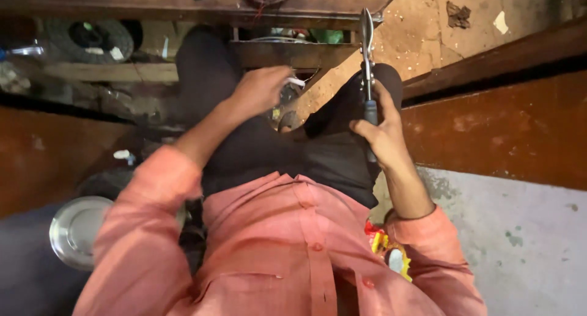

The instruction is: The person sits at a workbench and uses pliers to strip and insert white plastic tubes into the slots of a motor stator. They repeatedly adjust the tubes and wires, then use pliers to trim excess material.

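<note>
1. over the lap of a seated person in a pink shirt, the right hand [382,135] grips snips [367,53], blades pointing away.
2. left hand [260,89] pinches a small white piece [296,81] beside them.
3. risk: the blades sit near the left fingers; a slip could nick them, or drop the piece among floor clutter.

It was a small, cluttered workshop: a worn wooden bench [183,1] strewn with metal parts, an abrasive wheel [88,40] on the shelf beneath, and a stained, dusty floor [422,40].
</note>
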